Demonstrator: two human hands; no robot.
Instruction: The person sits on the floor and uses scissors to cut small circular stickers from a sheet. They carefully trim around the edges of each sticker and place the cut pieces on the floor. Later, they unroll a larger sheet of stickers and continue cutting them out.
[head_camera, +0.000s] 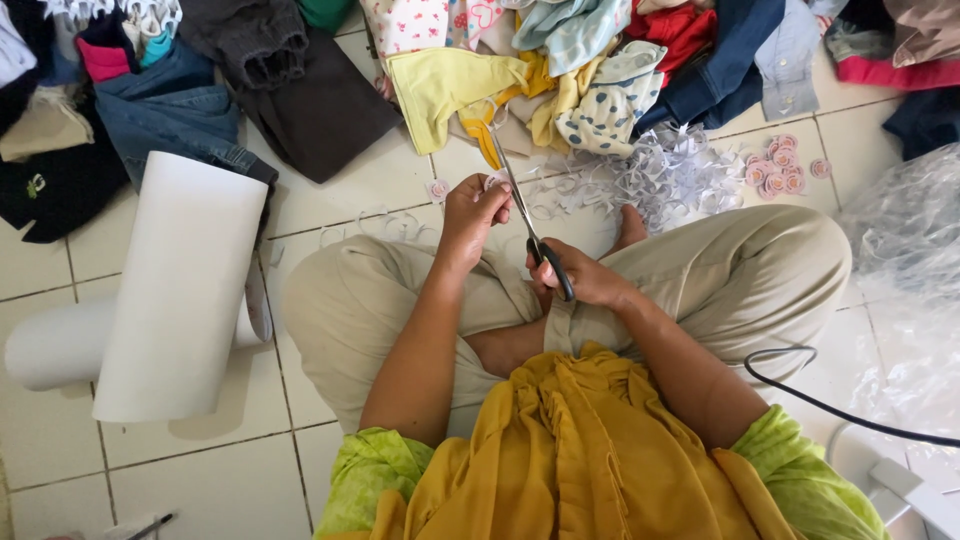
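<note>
I sit cross-legged on a tiled floor in beige trousers. My right hand (585, 280) grips black-handled scissors (528, 228), blades pointing up and away toward my left hand. My left hand (472, 212) pinches a small round paper piece (494, 180) at the blade tips. Both hands hover over my knees. A heap of white paper trimmings (655, 175) lies just beyond my feet, and a small cluster of pink round cut-outs (778, 166) rests on the floor to its right.
Two white paper rolls (175, 290) lie at my left. Piled clothes (560, 70) cover the floor ahead. Crumpled clear plastic (905, 240) sits at the right, with a black cable (830, 405) near my right elbow.
</note>
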